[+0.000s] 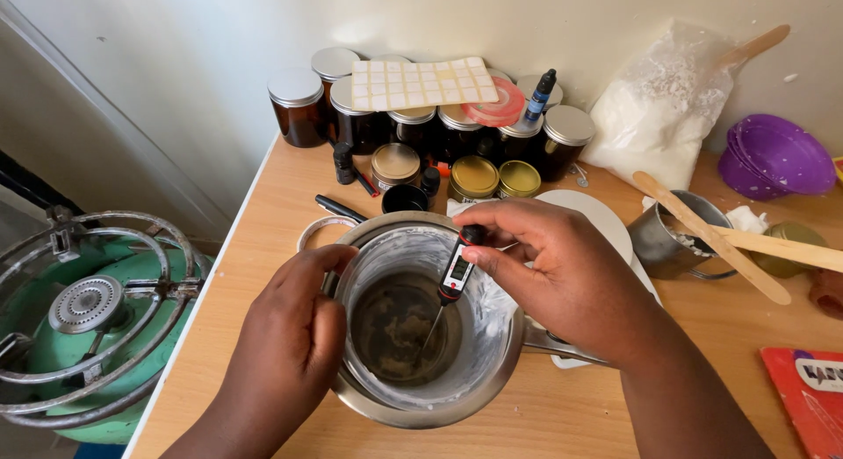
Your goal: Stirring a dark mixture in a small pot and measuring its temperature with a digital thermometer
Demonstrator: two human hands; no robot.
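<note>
the metal pot (421,397) sits on the wooden table (281,213), and everything else is placed from it. left of the pot, off the table edge, stands a green gas burner (88,336) with a ring stand. behind the pot a black cup (405,198), a black pen (340,209) and gold-lidded tins (475,175) crowd the space, and further back a row of amber jars (296,108) with silver lids lines the wall, a white sheet of square stickers (420,81) lying flat across their tops beside a round pink-and-white roll (496,108). right of the pot are a small metal cup (667,239) with flat wooden sticks (711,239) across it, a clear bag of white flakes (659,108), purple bowls (773,156) and a red printed booklet (808,397) at the corner.

the left hand (285,354) is wrapped on the pot's left rim. the right hand (553,266) pinches the digital thermometer (457,270) by its black-and-white head, above the pot's right side. the thermometer's long axis tilts, head up and away, thin probe pointing down and left into the dark liquid at the pot's bottom.
</note>
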